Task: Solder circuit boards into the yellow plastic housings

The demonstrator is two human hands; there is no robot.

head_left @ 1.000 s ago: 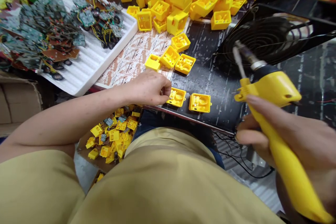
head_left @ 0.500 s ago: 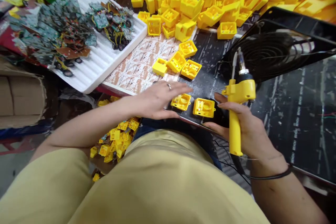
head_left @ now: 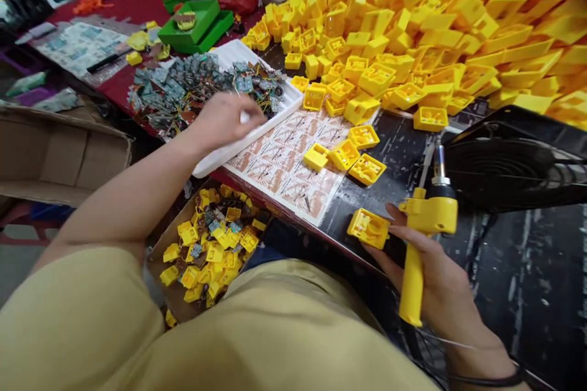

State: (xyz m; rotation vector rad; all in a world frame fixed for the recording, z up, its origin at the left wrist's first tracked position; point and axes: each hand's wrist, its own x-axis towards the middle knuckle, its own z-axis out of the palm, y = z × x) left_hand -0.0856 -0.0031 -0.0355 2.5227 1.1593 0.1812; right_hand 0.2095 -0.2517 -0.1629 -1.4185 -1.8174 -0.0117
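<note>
My left hand [head_left: 229, 119], smeared by motion, is over the white foam tray [head_left: 270, 119], beside heaped circuit boards with wires [head_left: 183, 82]; whether it holds anything is unclear. In my right hand [head_left: 426, 256] is a yellow soldering gun [head_left: 413, 281], its metal tip [head_left: 439, 156] pointing up and away. The thumb and fingers of that hand also touch a small open yellow housing [head_left: 368, 229] near the table's front edge. Several similar housings [head_left: 343, 154] lie farther back, partly on a printed sheet [head_left: 288, 162].
A large heap of yellow housings [head_left: 413, 43] fills the back. At the right sits a black fan [head_left: 513, 159]. Green trays [head_left: 197, 24] stand at the back left. Below the table edge, a carton [head_left: 158, 256] holds yellow pieces; another carton [head_left: 64, 153] is at far left.
My left hand has moved left from the front housings to the tray. Only one of the two front housings is now visible, touched by my right hand. The view has shifted left.
</note>
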